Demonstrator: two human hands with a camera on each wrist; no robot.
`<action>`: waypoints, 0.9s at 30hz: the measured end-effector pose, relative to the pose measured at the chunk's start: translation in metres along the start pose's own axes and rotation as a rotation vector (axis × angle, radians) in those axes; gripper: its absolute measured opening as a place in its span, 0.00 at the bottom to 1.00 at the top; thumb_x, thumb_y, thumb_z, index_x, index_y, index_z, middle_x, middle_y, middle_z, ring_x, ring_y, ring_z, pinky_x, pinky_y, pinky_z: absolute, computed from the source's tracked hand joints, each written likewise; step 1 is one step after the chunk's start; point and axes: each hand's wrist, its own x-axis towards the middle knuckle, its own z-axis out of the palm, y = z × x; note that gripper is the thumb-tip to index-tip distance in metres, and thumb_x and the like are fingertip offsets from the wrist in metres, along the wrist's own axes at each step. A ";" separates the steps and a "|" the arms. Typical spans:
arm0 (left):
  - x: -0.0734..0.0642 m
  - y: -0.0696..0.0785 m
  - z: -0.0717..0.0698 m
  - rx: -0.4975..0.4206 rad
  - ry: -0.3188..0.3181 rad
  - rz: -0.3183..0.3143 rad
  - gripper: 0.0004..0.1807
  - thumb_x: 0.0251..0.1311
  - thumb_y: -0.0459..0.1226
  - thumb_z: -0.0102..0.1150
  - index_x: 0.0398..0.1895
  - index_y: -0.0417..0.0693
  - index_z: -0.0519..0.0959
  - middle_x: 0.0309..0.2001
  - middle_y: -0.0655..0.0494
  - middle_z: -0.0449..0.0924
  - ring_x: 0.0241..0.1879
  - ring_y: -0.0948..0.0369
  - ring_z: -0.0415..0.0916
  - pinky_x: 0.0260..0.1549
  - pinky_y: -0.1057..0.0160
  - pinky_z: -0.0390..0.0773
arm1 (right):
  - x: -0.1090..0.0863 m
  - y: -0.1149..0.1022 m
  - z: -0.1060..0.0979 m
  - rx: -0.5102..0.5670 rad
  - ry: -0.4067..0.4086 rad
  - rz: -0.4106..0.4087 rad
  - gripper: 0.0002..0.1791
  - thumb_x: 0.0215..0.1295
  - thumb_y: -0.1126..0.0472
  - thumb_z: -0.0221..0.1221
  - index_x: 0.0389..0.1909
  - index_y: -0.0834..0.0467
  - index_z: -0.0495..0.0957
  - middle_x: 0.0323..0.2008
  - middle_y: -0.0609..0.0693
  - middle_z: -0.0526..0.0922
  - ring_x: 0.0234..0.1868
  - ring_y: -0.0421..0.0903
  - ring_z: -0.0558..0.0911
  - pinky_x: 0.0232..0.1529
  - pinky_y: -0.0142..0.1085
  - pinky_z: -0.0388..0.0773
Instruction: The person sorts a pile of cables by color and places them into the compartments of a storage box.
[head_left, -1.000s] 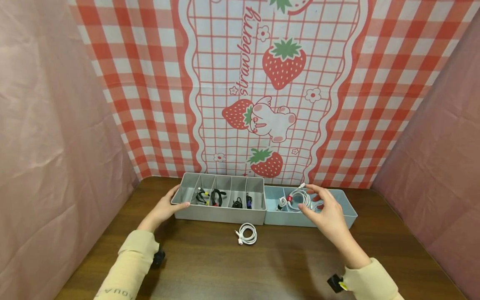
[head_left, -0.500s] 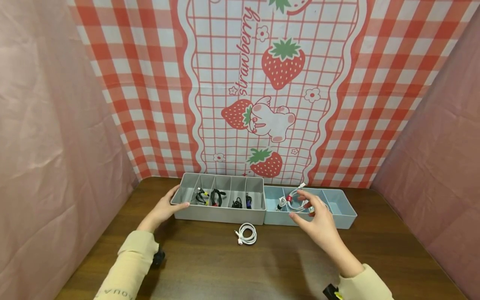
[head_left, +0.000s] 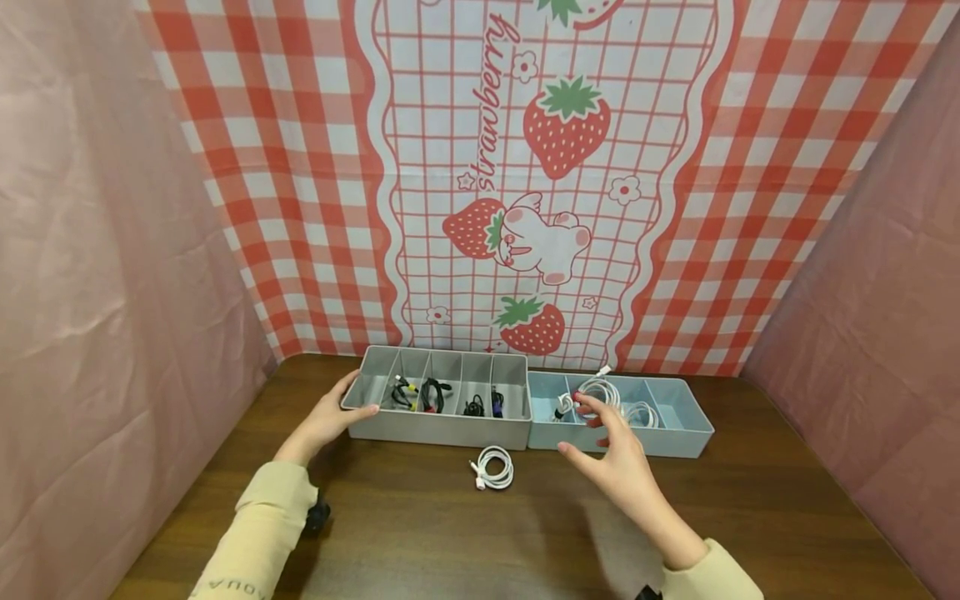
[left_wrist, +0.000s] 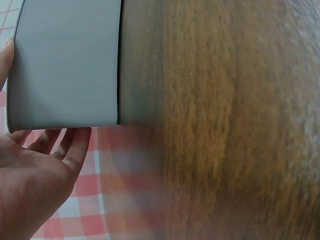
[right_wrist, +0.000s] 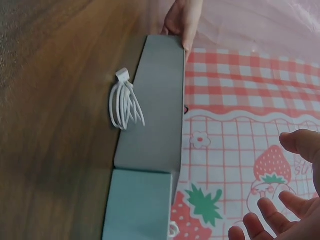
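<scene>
My left hand (head_left: 326, 423) grips the left end of a grey divided box (head_left: 442, 428), its thumb at the front rim and its fingers against the end wall. In the left wrist view those fingers (left_wrist: 75, 150) lie along the end of the box. My right hand (head_left: 621, 467) hovers at the front of a light blue divided box (head_left: 546, 437), thumb and fingers spread, holding nothing. On the table before the grey box lies a coiled white charging cable (head_left: 482, 482), also in the right wrist view, where the right fingers (right_wrist: 272, 215) are spread.
Black cables (head_left: 433, 393) lie in several compartments of the grey box. White coiled cables (head_left: 613, 393) fill parts of the blue box, one with its plug (head_left: 604, 371) above the back rim. A checked strawberry cloth (head_left: 315, 208) hangs behind, with pink curtains (head_left: 127, 292) at both sides.
My right hand has moved left and toward the table's front, away from the blue box's white coils, staying spread. My left hand, both boxes and the loose white cable keep their places.
</scene>
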 end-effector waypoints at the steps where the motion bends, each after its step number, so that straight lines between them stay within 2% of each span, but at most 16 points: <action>1: 0.000 0.000 0.000 0.000 0.001 0.000 0.47 0.60 0.45 0.61 0.75 0.47 0.44 0.70 0.34 0.51 0.66 0.42 0.54 0.62 0.40 0.55 | -0.001 0.000 0.002 0.001 0.000 -0.002 0.38 0.46 0.60 0.72 0.61 0.55 0.69 0.47 0.52 0.78 0.45 0.48 0.74 0.37 0.42 0.75; 4: 0.000 0.000 0.000 0.001 0.001 0.002 0.47 0.59 0.46 0.61 0.75 0.47 0.44 0.70 0.34 0.51 0.66 0.42 0.54 0.62 0.40 0.55 | -0.002 -0.001 0.007 0.009 -0.003 0.004 0.39 0.45 0.59 0.73 0.62 0.56 0.69 0.47 0.53 0.78 0.45 0.47 0.74 0.37 0.42 0.75; 11: 0.001 -0.001 0.001 -0.001 0.005 0.009 0.47 0.59 0.46 0.61 0.75 0.46 0.45 0.69 0.34 0.52 0.65 0.42 0.55 0.62 0.40 0.55 | -0.008 -0.003 0.021 0.048 -0.023 0.029 0.40 0.44 0.59 0.73 0.61 0.54 0.69 0.50 0.53 0.76 0.48 0.53 0.75 0.39 0.40 0.75; 18: -0.003 0.002 0.001 0.022 0.016 0.058 0.48 0.58 0.50 0.61 0.74 0.44 0.46 0.67 0.30 0.54 0.61 0.41 0.58 0.59 0.39 0.59 | -0.014 -0.003 0.034 0.053 -0.034 0.029 0.39 0.44 0.58 0.73 0.60 0.58 0.70 0.48 0.53 0.78 0.49 0.52 0.75 0.41 0.40 0.74; 22: -0.001 0.000 0.000 -0.006 0.007 0.031 0.48 0.59 0.47 0.61 0.74 0.45 0.45 0.69 0.32 0.53 0.64 0.41 0.56 0.61 0.39 0.56 | -0.016 -0.003 0.040 0.053 -0.044 0.024 0.39 0.45 0.57 0.73 0.60 0.59 0.69 0.49 0.53 0.78 0.51 0.52 0.75 0.43 0.42 0.74; 27: 0.002 -0.003 0.001 -0.005 0.007 0.008 0.46 0.60 0.44 0.61 0.74 0.46 0.45 0.69 0.34 0.53 0.64 0.42 0.57 0.61 0.41 0.56 | -0.019 -0.003 0.046 0.055 -0.056 0.023 0.39 0.44 0.57 0.73 0.60 0.59 0.70 0.51 0.55 0.77 0.53 0.53 0.75 0.47 0.49 0.74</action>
